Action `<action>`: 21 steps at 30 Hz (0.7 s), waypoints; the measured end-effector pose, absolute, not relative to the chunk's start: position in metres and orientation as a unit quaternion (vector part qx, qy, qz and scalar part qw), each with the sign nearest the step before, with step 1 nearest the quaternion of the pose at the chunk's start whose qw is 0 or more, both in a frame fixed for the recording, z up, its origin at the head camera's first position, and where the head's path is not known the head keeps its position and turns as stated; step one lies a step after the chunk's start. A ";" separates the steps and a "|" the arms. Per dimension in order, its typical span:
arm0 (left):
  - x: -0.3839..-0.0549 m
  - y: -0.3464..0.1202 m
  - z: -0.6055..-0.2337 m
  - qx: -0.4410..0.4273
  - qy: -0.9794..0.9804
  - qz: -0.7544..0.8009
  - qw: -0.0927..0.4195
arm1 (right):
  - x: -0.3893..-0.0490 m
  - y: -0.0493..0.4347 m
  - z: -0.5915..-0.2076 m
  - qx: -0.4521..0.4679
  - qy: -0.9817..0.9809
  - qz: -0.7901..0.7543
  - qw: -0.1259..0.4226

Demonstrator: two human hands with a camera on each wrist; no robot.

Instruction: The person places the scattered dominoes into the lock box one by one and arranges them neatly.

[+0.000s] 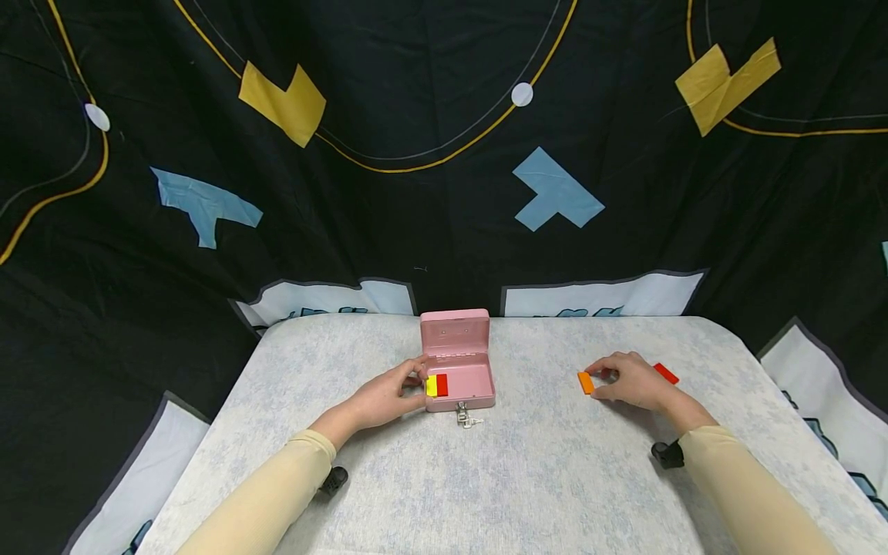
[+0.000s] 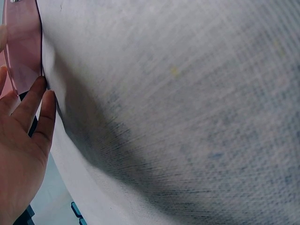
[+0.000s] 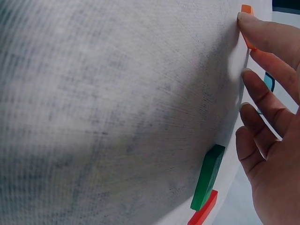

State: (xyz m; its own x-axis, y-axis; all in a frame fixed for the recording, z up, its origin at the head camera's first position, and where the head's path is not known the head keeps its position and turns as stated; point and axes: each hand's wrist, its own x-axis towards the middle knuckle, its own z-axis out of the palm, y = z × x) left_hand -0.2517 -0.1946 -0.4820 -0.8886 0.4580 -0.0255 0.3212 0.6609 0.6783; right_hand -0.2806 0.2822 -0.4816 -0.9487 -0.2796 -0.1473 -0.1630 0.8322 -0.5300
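Observation:
A small pink cash box [image 1: 472, 403] stands on the table with its lid raised. Inside, along its left wall, lie a yellow block [image 1: 432, 385] and a red block [image 1: 442, 385] side by side. My left hand [image 1: 388, 393] holds the box at its left side, thumb at the front corner and fingers farther back. Off to the right, my right hand [image 1: 633, 381] pinches an orange block [image 1: 586, 383] between thumb and index finger, low over the cloth. The other fingers of that hand [image 3: 276, 126] are loosely bent around nothing.
Behind the right hand lie another red block [image 1: 666, 373] and a green block [image 3: 207, 178], the green one hidden in the head view. Keys [image 1: 466, 418] hang from the box's front lock. A pale cloth covers the table [image 1: 527, 478]; a black curtain [image 1: 444, 231] hangs behind.

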 end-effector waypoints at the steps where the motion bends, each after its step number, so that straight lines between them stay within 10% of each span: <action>1: -0.252 -0.195 -0.482 0.216 0.906 0.351 0.097 | -0.280 0.282 -0.482 -0.116 0.951 -0.265 0.109; 21: -0.250 -0.193 -0.480 0.211 0.909 0.347 0.095 | -0.282 0.272 -0.477 -0.125 0.958 -0.251 0.065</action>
